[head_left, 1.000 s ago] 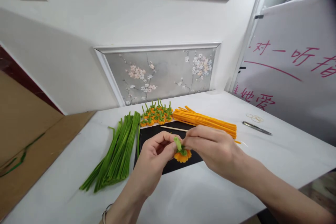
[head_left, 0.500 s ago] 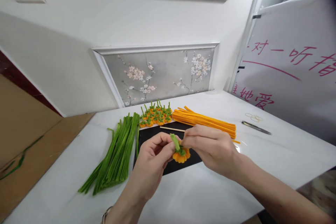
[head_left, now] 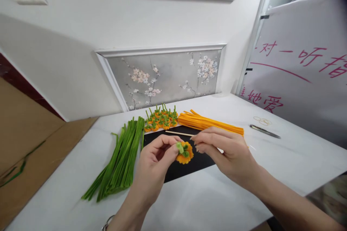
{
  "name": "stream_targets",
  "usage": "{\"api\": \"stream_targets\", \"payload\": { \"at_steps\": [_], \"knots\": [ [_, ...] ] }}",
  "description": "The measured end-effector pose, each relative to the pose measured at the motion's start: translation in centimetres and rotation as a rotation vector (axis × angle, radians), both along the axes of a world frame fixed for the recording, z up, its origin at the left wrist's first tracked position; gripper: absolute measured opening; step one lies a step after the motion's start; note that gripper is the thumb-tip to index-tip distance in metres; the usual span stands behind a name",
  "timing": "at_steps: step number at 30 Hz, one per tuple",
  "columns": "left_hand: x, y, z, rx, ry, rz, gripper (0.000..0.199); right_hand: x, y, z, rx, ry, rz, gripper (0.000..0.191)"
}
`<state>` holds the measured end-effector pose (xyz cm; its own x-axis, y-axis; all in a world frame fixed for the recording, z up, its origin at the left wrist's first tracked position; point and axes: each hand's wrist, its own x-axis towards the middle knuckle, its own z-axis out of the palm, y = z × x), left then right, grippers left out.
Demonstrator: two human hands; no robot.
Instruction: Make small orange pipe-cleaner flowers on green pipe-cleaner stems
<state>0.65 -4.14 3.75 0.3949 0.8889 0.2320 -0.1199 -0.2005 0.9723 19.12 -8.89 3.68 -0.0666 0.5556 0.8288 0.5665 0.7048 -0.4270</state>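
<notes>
Flower [head_left: 187, 157] just released by right fingers [head_left: 207, 138], now slightly parted beside it, but kept pinched in left fingers [head_left: 171, 154], probably between shaping steps.

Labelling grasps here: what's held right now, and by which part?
The left hand pinches the orange-and-green flower at its left edge; the exact contact is hidden. The right hand is just beside it, with nothing visibly held.
</notes>
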Motion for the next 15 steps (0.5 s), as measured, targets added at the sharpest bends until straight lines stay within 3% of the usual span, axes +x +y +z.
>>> {"api": "stream_targets", "payload": {
  "at_steps": [5,10,15],
  "knots": [
    [0.2,-0.1,-0.1,0.015,0.003,0.022,0.011,-1.1,-1.3,0.3,-0.096,0.018,-0.059,0.014],
    [0.6,-0.4,0.0,0.042,0.004,0.040,0.013,-1.9,-1.2,-0.5,0.011,-0.064,-0.084,0.014],
    [1.0,-0.5,-0.4,0.072,-0.010,0.098,0.011,-2.1,-0.8,-1.8,0.129,-0.225,-0.203,0.017]
  ]
}}
